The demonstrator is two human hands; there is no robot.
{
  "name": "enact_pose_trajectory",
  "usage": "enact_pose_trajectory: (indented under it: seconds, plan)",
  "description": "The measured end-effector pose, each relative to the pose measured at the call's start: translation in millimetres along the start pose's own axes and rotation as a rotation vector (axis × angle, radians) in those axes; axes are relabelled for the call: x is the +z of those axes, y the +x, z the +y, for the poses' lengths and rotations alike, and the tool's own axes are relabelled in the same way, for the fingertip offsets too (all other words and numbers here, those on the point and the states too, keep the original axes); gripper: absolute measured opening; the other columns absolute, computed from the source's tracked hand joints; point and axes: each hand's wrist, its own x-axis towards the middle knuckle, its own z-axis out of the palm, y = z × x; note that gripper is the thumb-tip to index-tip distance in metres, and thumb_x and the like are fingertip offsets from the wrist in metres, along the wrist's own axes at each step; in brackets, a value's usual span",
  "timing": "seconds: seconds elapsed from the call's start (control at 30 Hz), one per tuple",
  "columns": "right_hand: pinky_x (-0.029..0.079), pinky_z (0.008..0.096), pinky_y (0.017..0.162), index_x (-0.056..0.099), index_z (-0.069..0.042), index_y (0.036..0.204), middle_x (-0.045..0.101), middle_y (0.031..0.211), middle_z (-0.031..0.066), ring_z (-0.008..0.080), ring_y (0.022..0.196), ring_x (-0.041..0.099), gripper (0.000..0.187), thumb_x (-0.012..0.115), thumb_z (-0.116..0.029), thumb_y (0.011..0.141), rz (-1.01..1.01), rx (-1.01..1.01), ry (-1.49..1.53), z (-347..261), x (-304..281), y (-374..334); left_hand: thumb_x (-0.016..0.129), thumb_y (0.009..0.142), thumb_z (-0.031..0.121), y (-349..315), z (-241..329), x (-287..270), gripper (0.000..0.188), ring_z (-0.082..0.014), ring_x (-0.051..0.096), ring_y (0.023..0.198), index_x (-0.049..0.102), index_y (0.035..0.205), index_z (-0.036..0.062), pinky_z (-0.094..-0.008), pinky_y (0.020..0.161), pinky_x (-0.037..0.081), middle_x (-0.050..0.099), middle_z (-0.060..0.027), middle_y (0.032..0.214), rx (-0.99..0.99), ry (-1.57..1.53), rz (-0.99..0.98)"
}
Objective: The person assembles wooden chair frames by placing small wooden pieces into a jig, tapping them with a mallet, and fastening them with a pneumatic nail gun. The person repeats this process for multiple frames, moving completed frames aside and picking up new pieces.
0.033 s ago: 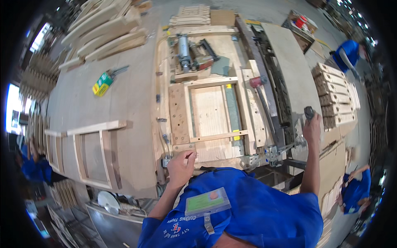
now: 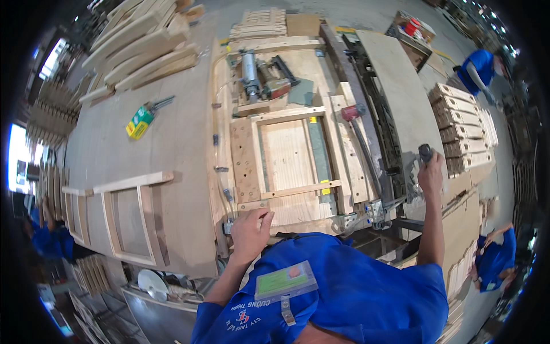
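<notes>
"So, what is the right hand (image 2: 431,173) doing?"

"It's holding a dark, round-ended tool (image 2: 425,152) over the near part of the long pale panel (image 2: 385,86), and its fingers are wrapping around it."

"And the left hand (image 2: 249,234)?"

"That one is staying out over the near left corner of the wooden frame (image 2: 303,190), its fingers curling loosely inward. I can't tell whether they're pinching anything or touching the wood beneath."

"Where is the frame sitting?"

"It's lying flat in front of the person, and a pale board (image 2: 289,155) is showing through its opening. A strip with holes (image 2: 246,157) is running along its left side, while a red-headed mallet (image 2: 352,112) is lying to its right."

"What about beyond it?"

"A silver cylindrical tool (image 2: 250,70) is lying past the far rail, just beside a dark handheld tool (image 2: 278,85)."

"And off to the left?"

"A green-and-yellow box (image 2: 139,122) is sitting on the worktop (image 2: 183,120). Ladder-like frames (image 2: 150,221) are lying nearer the person, and curved wooden pieces (image 2: 146,49) are resting in a heap at the far end."
</notes>
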Motion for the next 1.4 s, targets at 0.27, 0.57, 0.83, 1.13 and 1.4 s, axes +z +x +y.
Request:
enact_pose_trajectory:
  seconds: [0.27, 0.57, 0.83, 1.13, 1.4]
  plan:
    - [0.054, 0.0480, 0.096, 0.052, -0.005, 0.145, 0.053, 0.144, 0.0211, 0.0414, 0.128, 0.058, 0.057, 0.067, -0.001, 0.090, 0.135, -0.164, -0.134, -0.2, 23.2, -10.6, 0.073, 0.094, 0.029, 97.1, 26.1, 101.5, 0.036, -0.0344, 0.066, 0.104, 0.070, 0.120, 0.0040, -0.0461, 0.092, 0.052, 0.071, -0.0156, 0.111, 0.395, 0.219, -0.291]
    - [0.041, 0.0242, 0.054, 0.074, 0.000, 0.097, 0.061, 0.072, -0.0030, 0.0038, 0.062, 0.053, 0.022, 0.072, -0.021, 0.102, -0.533, 0.223, 1.184, -53.2, -1.3, -184.4, 0.075, 0.092, 0.032, 108.0, 14.1, 150.3, 0.034, -0.0352, 0.066, 0.105, 0.067, 0.113, 0.0066, -0.0488, 0.088, 0.053, 0.065, -0.0150, 0.104, 0.285, 0.286, -0.564]
    - [0.042, 0.0229, 0.056, 0.072, 0.000, 0.109, 0.063, 0.078, -0.0022, 0.0042, 0.066, 0.054, 0.018, 0.070, -0.015, 0.100, -0.611, 0.077, 1.021, -69.2, -1.5, -160.4, 0.072, 0.095, 0.032, 116.0, 11.2, 153.1, 0.035, -0.0365, 0.066, 0.111, 0.064, 0.118, 0.0062, -0.0512, 0.092, 0.053, 0.067, -0.0167, 0.113, 0.239, 0.317, -0.647]
    - [0.040, 0.0187, 0.058, 0.069, 0.000, 0.113, 0.053, 0.075, -0.0039, 0.0029, 0.066, 0.047, 0.022, 0.061, -0.019, 0.108, -0.357, 0.080, 1.118, -62.3, -33.0, -102.7, 0.070, 0.093, 0.031, 140.5, 46.5, 126.1, 0.038, -0.0435, 0.069, 0.103, 0.063, 0.118, 0.0036, -0.0548, 0.089, 0.054, 0.072, -0.0242, 0.105, 0.409, 0.166, -0.746]
    - [0.029, 0.0198, 0.055, 0.064, 0.000, 0.118, 0.043, 0.071, -0.0038, 0.0033, 0.062, 0.035, 0.024, 0.058, -0.023, 0.111, 0.010, 0.040, 1.542, -51.0, -45.6, -35.3, 0.067, 0.096, 0.033, 132.0, 131.5, -17.4, 0.035, -0.0453, 0.069, 0.094, 0.057, 0.113, 0.0035, -0.0553, 0.082, 0.053, 0.069, -0.0218, 0.096, 0.358, -0.065, -0.444]
